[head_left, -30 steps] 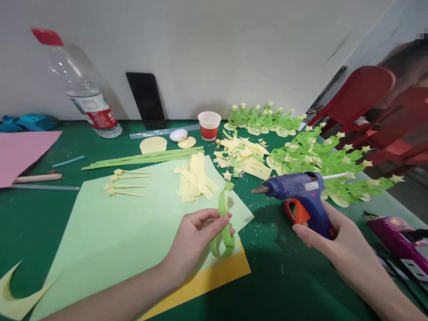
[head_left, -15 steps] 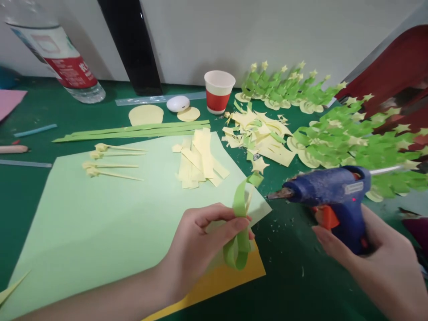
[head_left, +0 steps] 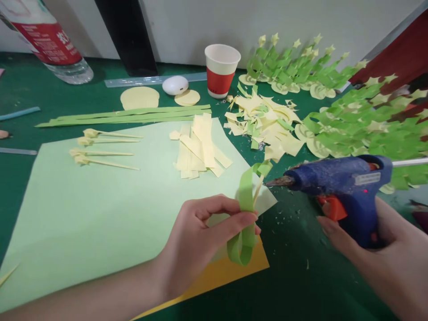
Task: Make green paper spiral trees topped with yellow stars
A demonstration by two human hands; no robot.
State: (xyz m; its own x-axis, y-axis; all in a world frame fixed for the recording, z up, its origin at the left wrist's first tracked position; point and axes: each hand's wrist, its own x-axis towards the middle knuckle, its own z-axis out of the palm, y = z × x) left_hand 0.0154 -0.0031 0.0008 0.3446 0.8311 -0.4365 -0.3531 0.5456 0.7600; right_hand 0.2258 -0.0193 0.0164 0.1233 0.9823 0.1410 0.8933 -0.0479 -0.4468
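Between thumb and fingers, my left hand (head_left: 214, 227) pinches a looped green paper strip (head_left: 246, 189) with a thin pale stick (head_left: 258, 189) beside it. A pale star tops the strip. On the right, my right hand (head_left: 377, 249) is wrapped round the handle of a blue glue gun (head_left: 341, 178), thumb near its orange trigger. The gun's nozzle points left, close to the pale stick; whether they touch I cannot tell. Under my left hand lies a light green sheet (head_left: 100, 214) bearing cream paper strips (head_left: 197, 149) and several pale sticks with bud-like ends (head_left: 107, 154).
Cream paper scraps (head_left: 267, 120) lie behind the gun, near a red and white cup (head_left: 221, 71). Finished green paper plants (head_left: 364, 125) stand at the right. Long green strips (head_left: 133, 117), a white oval object (head_left: 175, 85) and a bottle (head_left: 56, 49) are further back.
The view has shifted slightly, so the bottle and cup sit higher in the picture. The gun's nozzle is now nearer the pale stick. Both hands keep their holds.
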